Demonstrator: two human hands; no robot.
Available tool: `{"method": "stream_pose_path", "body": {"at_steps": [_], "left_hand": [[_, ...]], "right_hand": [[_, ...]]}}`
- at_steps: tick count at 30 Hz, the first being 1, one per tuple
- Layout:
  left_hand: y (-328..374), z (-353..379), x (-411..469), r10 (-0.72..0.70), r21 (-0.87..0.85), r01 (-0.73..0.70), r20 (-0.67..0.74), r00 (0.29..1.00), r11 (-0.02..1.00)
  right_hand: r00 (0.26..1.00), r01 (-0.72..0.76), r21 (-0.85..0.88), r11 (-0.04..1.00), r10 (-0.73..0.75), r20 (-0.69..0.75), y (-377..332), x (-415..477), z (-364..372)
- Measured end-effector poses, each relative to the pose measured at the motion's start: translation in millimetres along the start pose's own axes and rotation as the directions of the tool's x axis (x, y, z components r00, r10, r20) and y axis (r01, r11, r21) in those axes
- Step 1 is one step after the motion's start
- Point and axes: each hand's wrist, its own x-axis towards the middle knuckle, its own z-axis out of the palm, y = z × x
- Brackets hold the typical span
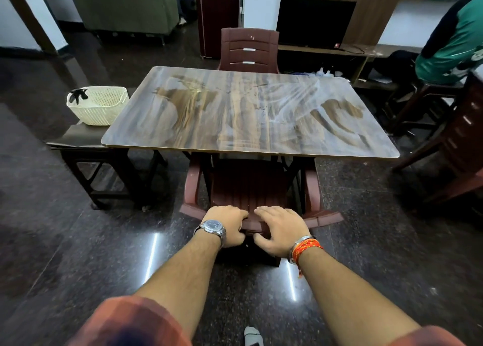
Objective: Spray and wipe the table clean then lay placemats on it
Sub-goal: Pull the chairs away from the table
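The table (pixel 248 115) fills the middle of the scene, and its top carries nothing. Pale, sweeping streaks run across most of its wood-grain surface, with darker patches at far left and at right. I read that as a film left by spraying and wiping, so the cleaning part looks done or close to it. The streaks may need another pass or time to dry.

No placemat lies on the table, so that half of the task is still to do. No bottle or cloth shows near it either.

The chair (pixel 248 186) stands at the near edge, its seat tucked partly under the top. A second one, the far chair (pixel 249 50), faces it across the table.

On a low bench (pixel 78 139) just left of the table sits a white basket (pixel 100 107) with something black at its rim. The bench top looks dark and flat, perhaps a stack of mats, though the view is too dim to tell.

Both hands are on the chair's top rail, side by side. The left hand (pixel 227 225) has its fingers curled over the rail, gripping it. The right hand (pixel 279 230) has its fingers spread over the top and its thumb below, holding it too. Shifting this chair seems the step in hand, to open up the near side.
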Motion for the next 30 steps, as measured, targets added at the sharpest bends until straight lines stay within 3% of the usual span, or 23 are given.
{"method": "stream_pose_path", "body": {"at_steps": [2,5,9,14,22,30], "left_hand": [[-8,-2,-3,0.026,-0.090,-0.027,-0.011,1.000,0.996],[-21,-5,-7,0.023,-0.150,-0.031,-0.054,0.998,0.988],[-44,-11,-12,-0.052,-0.225,0.021,-0.131,0.990,0.974],[-75,-23,-10,-0.232,-0.243,0.163,-0.292,0.928,0.956],[-133,-29,-17,-0.390,-0.262,0.311,-0.345,0.854,0.914],[-267,-35,-40,-0.487,-0.292,0.399,-0.366,0.793,0.869]], "right_hand": [[0.996,0.063,0.094,0.994,-0.057,-0.066,2,0,-2],[0.977,0.033,0.183,0.983,0.007,-0.213,3,12,-3],[0.957,0.005,0.227,0.974,0.061,-0.283,-11,46,-7],[0.953,0.025,0.198,0.980,0.036,-0.301,-29,89,-9],[0.962,0.149,0.151,0.977,-0.108,-0.249,-84,146,-2],[0.972,0.137,0.128,0.982,-0.109,-0.208,-182,241,14]]}}
